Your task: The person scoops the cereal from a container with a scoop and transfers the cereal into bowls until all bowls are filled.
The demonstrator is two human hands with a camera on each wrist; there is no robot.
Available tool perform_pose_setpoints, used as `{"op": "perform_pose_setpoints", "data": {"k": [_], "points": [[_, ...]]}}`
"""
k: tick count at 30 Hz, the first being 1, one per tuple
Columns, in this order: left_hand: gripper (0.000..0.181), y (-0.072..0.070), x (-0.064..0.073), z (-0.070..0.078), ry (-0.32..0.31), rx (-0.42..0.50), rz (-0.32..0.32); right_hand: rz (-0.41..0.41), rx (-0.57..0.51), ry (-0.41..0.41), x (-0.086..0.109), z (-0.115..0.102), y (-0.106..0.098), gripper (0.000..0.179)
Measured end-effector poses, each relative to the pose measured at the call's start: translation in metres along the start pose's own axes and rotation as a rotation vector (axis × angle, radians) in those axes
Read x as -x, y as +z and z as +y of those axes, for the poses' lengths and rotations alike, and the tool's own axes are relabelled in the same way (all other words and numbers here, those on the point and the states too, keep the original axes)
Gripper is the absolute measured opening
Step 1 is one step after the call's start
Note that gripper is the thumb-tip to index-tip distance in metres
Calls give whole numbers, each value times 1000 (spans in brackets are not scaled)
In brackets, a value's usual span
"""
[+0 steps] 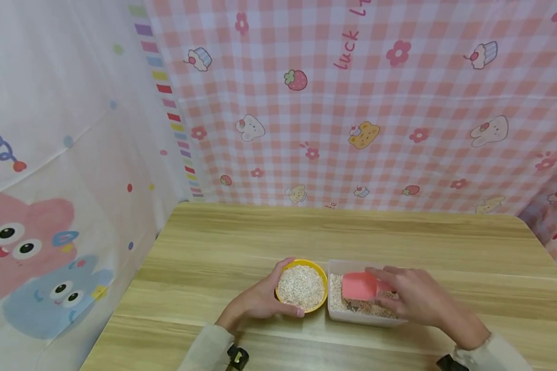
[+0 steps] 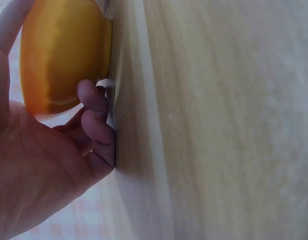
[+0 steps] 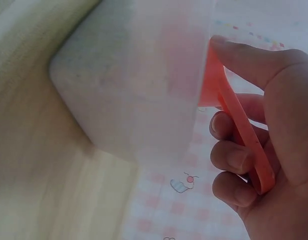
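Rolled oats fill a yellow bowl that stands on the table. My left hand holds the bowl from the left, thumb on the near side and fingers round the far side. The left wrist view shows the bowl's smooth outer wall. Just right of the bowl, a translucent plastic box contains more flakes. Over the box, my right hand grips a coral-red scoop. Its handle lies inside the curled fingers in the right wrist view. Whether flakes are in the scoop is hidden.
The wood-grain table extends around both containers. Behind it hangs a pink checked cloth, and a white cartoon-print cloth hangs at the left. Bowl and box stand side by side, almost touching.
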State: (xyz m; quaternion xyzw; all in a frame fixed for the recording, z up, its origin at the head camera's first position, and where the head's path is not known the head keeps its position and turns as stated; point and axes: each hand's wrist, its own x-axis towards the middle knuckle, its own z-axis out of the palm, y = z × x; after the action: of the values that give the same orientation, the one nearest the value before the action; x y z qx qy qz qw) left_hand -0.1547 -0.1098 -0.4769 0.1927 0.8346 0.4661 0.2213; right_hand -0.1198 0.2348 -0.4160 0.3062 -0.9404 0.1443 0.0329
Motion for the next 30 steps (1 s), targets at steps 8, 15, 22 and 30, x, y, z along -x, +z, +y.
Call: {"op": "perform_pose_setpoints", "data": {"k": [8, 15, 22, 30], "points": [[114, 0, 0, 0, -2, 13, -6, -9, -19, 20, 0, 0, 12, 52], [114, 0, 0, 1, -6, 23, -6, 6, 22, 50, 1, -1, 19, 53], [114, 0, -1, 0, 5, 20, -3, 20, 47, 67, 3, -1, 21, 53], [114, 1, 1, 1, 12, 25, 9, 0, 37, 86, 2, 0, 22, 54]]}}
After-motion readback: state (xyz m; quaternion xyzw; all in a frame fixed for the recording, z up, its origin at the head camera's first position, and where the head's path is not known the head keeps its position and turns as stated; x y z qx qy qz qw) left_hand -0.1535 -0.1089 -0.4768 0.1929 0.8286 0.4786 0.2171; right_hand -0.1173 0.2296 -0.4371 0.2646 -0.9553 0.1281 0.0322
